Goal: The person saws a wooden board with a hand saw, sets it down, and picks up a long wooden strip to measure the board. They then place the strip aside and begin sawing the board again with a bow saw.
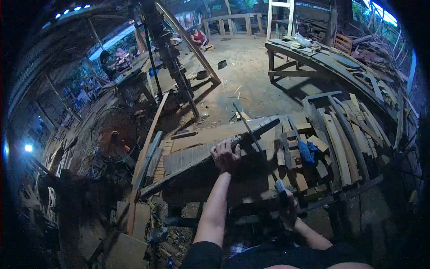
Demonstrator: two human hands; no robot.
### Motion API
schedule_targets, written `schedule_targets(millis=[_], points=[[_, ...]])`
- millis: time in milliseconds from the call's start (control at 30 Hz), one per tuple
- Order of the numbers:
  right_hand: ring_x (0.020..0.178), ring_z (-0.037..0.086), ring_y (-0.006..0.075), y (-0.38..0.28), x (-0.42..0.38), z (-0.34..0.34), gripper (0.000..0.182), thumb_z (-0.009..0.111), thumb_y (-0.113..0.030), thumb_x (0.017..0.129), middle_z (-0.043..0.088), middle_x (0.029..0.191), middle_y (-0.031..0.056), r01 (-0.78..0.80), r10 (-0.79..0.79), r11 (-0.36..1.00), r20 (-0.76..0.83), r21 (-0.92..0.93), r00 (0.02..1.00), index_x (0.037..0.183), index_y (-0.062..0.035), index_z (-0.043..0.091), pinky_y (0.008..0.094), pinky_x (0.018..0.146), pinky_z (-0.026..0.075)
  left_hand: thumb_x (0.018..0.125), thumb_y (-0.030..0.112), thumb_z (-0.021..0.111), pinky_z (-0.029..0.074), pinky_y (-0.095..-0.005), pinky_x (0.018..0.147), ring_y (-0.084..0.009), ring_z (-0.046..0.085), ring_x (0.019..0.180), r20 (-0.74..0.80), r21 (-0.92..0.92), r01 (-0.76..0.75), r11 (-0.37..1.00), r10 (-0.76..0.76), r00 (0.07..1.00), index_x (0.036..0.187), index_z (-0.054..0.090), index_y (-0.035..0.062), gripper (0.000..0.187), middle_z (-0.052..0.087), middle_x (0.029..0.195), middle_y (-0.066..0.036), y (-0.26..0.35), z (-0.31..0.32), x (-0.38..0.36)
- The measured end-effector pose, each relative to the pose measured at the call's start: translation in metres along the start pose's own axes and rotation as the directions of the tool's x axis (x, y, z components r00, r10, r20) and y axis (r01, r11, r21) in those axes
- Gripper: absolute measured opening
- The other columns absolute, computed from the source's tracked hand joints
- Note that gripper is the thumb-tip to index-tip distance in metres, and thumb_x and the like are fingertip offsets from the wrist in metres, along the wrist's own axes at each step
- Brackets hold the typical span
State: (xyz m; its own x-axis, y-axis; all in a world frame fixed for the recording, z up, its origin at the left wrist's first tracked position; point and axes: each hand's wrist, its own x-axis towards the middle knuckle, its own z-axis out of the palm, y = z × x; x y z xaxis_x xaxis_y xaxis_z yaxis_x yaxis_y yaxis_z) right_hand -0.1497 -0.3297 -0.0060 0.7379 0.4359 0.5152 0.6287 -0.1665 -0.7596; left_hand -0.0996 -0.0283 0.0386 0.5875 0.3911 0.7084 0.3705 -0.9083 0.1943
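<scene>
My left hand (225,155) lies spread over a long, narrow wooden beam (184,173), its thumb apart on the right. The beam runs slantwise across the workbench, from lower left to upper right. Behind it is a flat grooved wooden panel (179,160). A thin, dark straight strip (247,124) crosses over the beam, right of my left hand. Lower right, close to my body, my right hand (291,210) is closed around a dark tool with a pale grey end (280,185); I cannot tell its kind.
Wood offcuts (295,168) and a blue cloth (307,152) lie to the right, beside long curved boards (342,148). A large round wheel (115,134) and a tall dark post (172,58) stand left. A long table (313,58) is behind; a person (198,38) sits far off.
</scene>
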Motion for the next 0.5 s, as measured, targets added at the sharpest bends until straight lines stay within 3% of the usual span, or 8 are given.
schedule_targets(millis=[333,500], points=[[0.070,0.059,0.0262,0.005,-0.019,-0.002,0.027,0.053,-0.018,0.087,0.059,0.081,0.0124,-0.046,0.046,0.999,0.011,-0.026,0.999,0.110,-0.0044,0.048,0.0349,0.063,0.047,0.079,0.038,0.057,0.033,-0.0403,0.088,-0.0231,0.055,0.095,-0.019,-0.011,0.006,1.000,-0.006,1.000,0.104,0.058,0.0114,0.036,0.061,0.099,-0.007,0.001,0.000,0.001],[0.069,0.059,0.0259,0.010,-0.006,0.003,0.026,0.053,-0.017,0.087,0.059,0.080,0.0119,-0.079,0.079,0.996,-0.008,-0.048,0.997,0.109,-0.0047,0.049,0.0349,0.062,0.047,0.080,0.042,0.054,0.032,-0.0420,0.092,-0.0248,0.055,0.097,0.028,0.050,0.026,0.998,-0.027,0.999,0.109,0.059,0.0120,0.042,0.061,0.101,-0.009,0.002,-0.002,0.000]])
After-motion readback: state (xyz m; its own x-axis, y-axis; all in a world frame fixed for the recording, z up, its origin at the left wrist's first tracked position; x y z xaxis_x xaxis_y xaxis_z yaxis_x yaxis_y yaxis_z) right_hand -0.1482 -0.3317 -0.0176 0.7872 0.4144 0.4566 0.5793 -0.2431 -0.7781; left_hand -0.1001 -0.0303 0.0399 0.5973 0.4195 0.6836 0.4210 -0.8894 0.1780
